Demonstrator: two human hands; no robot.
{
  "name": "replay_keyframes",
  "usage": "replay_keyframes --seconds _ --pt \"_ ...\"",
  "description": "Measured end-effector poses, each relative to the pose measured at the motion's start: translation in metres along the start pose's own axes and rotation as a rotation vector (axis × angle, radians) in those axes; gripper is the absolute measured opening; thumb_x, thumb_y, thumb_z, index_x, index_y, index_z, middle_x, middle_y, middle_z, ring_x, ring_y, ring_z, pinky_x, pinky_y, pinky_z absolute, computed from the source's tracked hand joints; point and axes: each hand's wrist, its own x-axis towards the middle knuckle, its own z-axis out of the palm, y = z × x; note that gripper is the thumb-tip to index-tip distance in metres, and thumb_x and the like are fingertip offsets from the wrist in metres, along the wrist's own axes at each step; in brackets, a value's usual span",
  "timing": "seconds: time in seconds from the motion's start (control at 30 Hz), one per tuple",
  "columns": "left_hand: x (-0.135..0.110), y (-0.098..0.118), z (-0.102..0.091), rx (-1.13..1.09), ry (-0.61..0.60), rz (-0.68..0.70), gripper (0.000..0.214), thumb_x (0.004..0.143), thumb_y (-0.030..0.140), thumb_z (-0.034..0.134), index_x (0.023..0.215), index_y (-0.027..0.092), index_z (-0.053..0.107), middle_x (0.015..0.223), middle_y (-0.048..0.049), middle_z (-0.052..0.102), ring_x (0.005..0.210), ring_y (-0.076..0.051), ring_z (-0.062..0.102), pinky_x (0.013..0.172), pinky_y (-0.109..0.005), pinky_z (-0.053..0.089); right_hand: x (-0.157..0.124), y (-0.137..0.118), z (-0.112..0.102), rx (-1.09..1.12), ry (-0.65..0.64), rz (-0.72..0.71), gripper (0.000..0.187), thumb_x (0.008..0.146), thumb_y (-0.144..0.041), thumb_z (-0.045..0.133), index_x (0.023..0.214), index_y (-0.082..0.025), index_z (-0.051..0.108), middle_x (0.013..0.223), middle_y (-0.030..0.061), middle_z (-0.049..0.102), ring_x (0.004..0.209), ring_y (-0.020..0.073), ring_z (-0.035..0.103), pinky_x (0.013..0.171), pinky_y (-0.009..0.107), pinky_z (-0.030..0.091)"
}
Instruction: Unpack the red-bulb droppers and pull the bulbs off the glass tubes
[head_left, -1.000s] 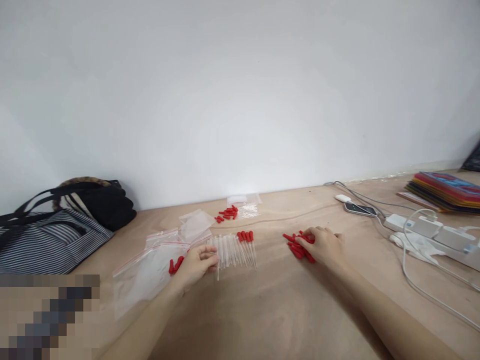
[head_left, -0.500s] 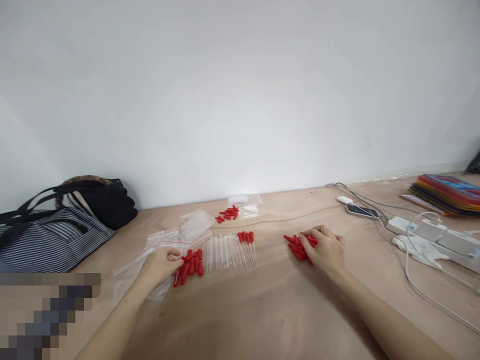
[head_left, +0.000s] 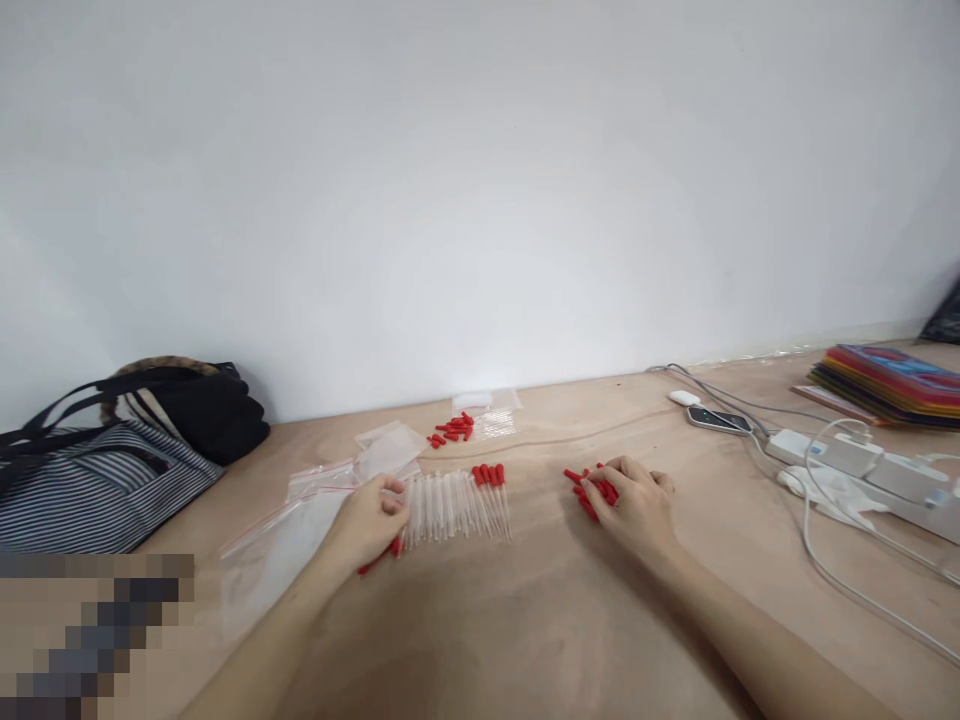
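Observation:
My left hand (head_left: 366,522) lies curled over a small pile of red rubber caps (head_left: 393,546) at the left end of a row of clear glass pipette tubes (head_left: 448,503); a few tubes at the row's right end wear red caps (head_left: 488,473). What its fingers hold, if anything, is hidden. My right hand (head_left: 636,502) rests with bent fingers on a second heap of red caps (head_left: 586,490) to the right. Clear zip bags with red seals (head_left: 300,520) lie under and left of my left hand.
More red caps (head_left: 452,430) and small bags (head_left: 487,408) sit near the wall. A striped bag with black straps (head_left: 105,470) is at far left. At right lie a phone (head_left: 718,419), a white power strip with cables (head_left: 862,460) and stacked coloured folders (head_left: 892,382).
My left hand slid left to the zip bags, baring a pile of red caps, then came back right and now covers most of that pile. My right hand stayed on its heap.

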Motion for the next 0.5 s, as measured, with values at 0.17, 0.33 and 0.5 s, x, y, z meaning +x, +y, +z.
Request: replay_keyframes --seconds 0.17,0.33,0.5 --pt "0.023 0.01 0.02 0.267 0.018 0.031 0.021 0.058 0.012 0.053 0.079 0.017 0.053 0.065 -0.003 0.066 0.067 -0.02 0.061 0.057 -0.023 0.037 -0.002 -0.004 -0.002 0.005 0.003 -0.019 0.022 0.078 -0.034 0.047 0.072 -0.023 0.065 0.078 0.0023 0.06 0.073 0.0148 0.053 0.07 0.031 0.023" --pt "0.031 0.006 0.023 0.364 -0.006 0.031 0.015 0.062 0.014 0.053 0.077 0.016 0.053 0.067 -0.0052 0.065 0.066 -0.022 0.061 0.055 -0.024 0.037 0.0 -0.005 -0.003 0.009 -0.013 -0.032 0.024 0.079 -0.032 0.045 0.07 -0.022 0.065 0.076 0.0033 0.06 0.071 0.0147 0.052 0.071 0.032 0.023" --pt "0.03 0.008 0.028 0.421 -0.005 0.053 0.011 0.062 0.014 0.054 0.072 0.018 0.053 0.065 -0.0043 0.065 0.067 -0.022 0.061 0.056 -0.024 0.037 0.0 -0.006 -0.002 0.018 -0.002 -0.035 0.024 0.079 -0.033 0.045 0.07 -0.022 0.065 0.075 0.0031 0.06 0.071 0.0148 0.052 0.071 0.032 0.023"
